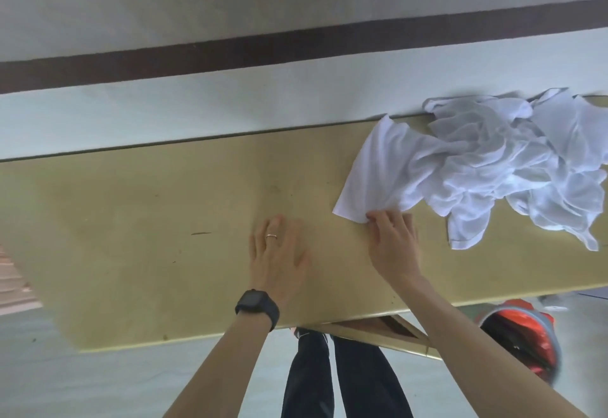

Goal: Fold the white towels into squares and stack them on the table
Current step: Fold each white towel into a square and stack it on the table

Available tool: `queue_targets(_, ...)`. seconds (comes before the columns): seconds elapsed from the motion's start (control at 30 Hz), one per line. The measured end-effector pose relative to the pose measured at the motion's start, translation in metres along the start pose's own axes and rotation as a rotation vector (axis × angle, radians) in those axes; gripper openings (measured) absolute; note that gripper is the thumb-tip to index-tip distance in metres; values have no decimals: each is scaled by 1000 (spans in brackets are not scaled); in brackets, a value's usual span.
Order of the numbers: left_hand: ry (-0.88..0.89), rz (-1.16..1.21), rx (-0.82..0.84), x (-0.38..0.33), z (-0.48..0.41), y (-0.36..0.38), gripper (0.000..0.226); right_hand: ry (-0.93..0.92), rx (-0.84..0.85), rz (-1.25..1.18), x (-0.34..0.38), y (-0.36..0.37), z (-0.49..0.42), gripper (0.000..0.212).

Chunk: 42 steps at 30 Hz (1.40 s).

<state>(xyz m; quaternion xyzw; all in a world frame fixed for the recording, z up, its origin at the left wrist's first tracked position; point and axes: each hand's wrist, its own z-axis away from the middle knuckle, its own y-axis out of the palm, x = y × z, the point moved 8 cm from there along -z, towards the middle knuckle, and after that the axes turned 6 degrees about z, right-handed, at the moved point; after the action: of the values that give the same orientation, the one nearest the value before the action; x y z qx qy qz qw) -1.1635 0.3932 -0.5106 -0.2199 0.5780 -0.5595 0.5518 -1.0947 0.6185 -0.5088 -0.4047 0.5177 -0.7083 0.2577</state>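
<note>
A crumpled heap of white towels (513,161) lies at the right end of the tan wooden table (148,226), reaching its far edge. One towel (378,174) spreads out of the heap toward the middle. My right hand (393,243) pinches the near corner of that towel against the tabletop. My left hand (278,259), with a ring and a black watch on the wrist, lies flat on the bare wood to the left, fingers straight, holding nothing.
The table stands against a pale wall with a dark stripe (296,45). A red and black bag (523,342) sits on the floor under the table's right end. My legs in dark trousers (329,381) stand at the near edge.
</note>
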Motion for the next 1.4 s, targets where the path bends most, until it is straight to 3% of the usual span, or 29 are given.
queue_targets(0.13, 354, -14, -34, -51, -11, -4, 51, -228, 54, -78, 27, 11, 25, 21)
queue_targets(0.2, 461, 10, -59, -61, -17, -8, 35, -248, 119, -117, 32, 11, 35, 26)
queue_targets(0.3, 579, -11, -152, -65, -14, -26, 9, -246, 177, -150, 32, 2, 43, 24)
queue_targets(0.4, 614, -56, -210, -66, -2, -48, 18, -351, 98, -140, 37, -20, 47, 22)
queue_targets(0.53, 606, -126, -201, -60, 13, -82, 12, -577, 97, -73, 51, -40, 61, 23)
queue_targets(0.63, 516, -131, -102, -45, 23, -102, 50, -645, 126, -41, 52, -58, 67, 23)
queue_targets(0.73, 530, -129, -109, -34, 36, -128, 57, -628, 106, -29, 44, -87, 63, 15)
queue_targets(0.9, 614, -175, -215, -16, 55, -169, 38, -608, 63, 38, 44, -138, 62, 10)
queue_targets(1.0, 591, -152, -286, -6, 58, -194, 39, -550, 61, 4, 45, -163, 56, 24)
queue_targets(1.07, 551, -139, -333, -4, 56, -211, 40, -528, 35, 21, 51, -177, 50, 22)
queue_targets(1.17, 493, -138, -379, -9, 38, -237, 34, -476, -99, 28, 66, -204, 27, 10)
queue_targets(1.4, 364, -137, -518, -25, -6, -309, 11, -496, -306, -9, 106, -258, -26, 16)
